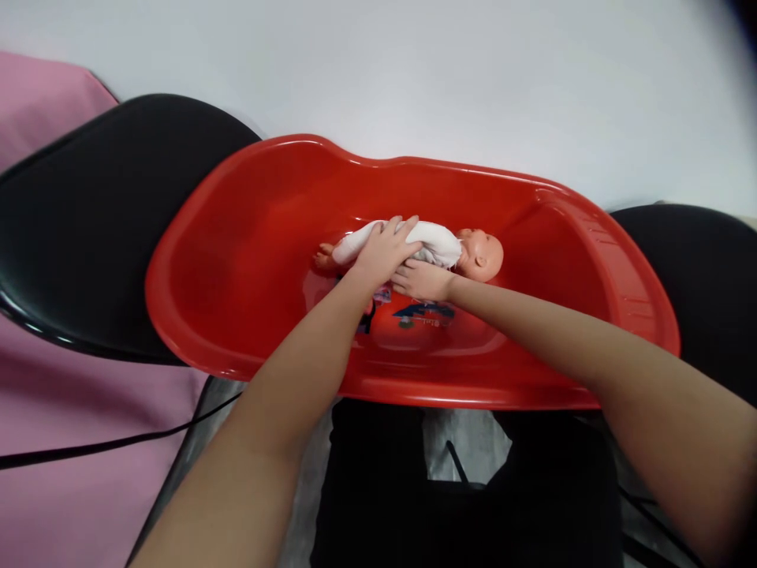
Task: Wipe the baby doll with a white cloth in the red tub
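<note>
A baby doll [441,241] in a white cloth body lies on its side in a red baby bathtub [236,237], its head to the right and its bare feet to the left. Over the doll's middle my left hand [385,251] is laid, its fingers curved across the white cloth and gripping it. My right hand [421,280] presses against the near side of the doll's torso with bent fingers, close beside the left one. What its fingertips touch is partly hidden. Shiny reflections show shallow water around the doll, above a printed picture [423,315] on the tub floor.
The tub rests between a black chair [100,229] at left and another black chair [703,268] at right. Pink cloth [76,442] covers the left side. A black cord [118,442] crosses the lower left. A white wall [449,79] stands behind.
</note>
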A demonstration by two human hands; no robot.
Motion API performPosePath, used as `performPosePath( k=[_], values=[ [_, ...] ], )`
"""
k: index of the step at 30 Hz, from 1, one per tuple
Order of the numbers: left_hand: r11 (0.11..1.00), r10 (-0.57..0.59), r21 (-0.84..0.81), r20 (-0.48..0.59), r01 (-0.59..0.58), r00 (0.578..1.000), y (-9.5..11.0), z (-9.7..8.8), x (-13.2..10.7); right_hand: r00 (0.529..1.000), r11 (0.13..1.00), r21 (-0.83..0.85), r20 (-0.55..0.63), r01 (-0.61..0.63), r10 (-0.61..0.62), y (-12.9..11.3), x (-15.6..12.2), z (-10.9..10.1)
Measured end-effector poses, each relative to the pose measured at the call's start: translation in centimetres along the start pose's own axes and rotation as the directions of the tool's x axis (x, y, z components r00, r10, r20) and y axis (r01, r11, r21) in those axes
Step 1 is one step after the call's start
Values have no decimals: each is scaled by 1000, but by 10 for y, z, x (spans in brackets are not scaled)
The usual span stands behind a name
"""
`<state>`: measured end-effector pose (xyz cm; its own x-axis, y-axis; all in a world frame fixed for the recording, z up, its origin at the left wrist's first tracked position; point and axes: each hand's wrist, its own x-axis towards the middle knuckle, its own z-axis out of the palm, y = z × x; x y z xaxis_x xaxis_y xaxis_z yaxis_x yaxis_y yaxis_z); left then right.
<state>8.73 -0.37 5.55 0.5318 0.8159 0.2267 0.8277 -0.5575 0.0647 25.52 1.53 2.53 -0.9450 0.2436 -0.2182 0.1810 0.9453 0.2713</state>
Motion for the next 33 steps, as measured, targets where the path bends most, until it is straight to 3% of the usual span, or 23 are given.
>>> performPosePath(
  k=[3,7,12,15,17,21,23,28,30,33],
  values=[
    [999,-14,-47,3,14,1000,-2,1,1,994,993,-46,9,-111,112,10,-4,17],
    [998,-14,-61,-2,14,1000,5,-1,6,983,976,-125,31,-177,182,15,-36,22],
    [1000,11,-26,-7,-12,1000,5,-1,4,976,955,-234,74,-182,204,13,-95,-1],
    [999,39,35,-21,-38,999,1,1,2,952,928,-263,84,-265,295,14,-134,-19],
    [997,58,52,-25,-56,998,-1,2,1,898,889,-222,96,-400,428,12,-156,-30],
    [995,69,73,-19,-68,997,2,-1,1,659,664,-42,91,-747,747,-9,-183,-50],
    [994,64,86,-6,-63,998,7,-5,1,591,585,82,84,-807,803,-26,-188,-58],
    [994,78,75,87,-85,993,20,-12,0,608,504,428,150,-750,779,-71,-195,-72],
    [990,107,77,127,-118,986,22,-13,-1,643,430,558,261,-709,720,-83,-198,-77],
    [984,156,52,211,-171,965,23,-18,0,671,254,664,502,-703,546,-90,-201,-86]
  ],
)
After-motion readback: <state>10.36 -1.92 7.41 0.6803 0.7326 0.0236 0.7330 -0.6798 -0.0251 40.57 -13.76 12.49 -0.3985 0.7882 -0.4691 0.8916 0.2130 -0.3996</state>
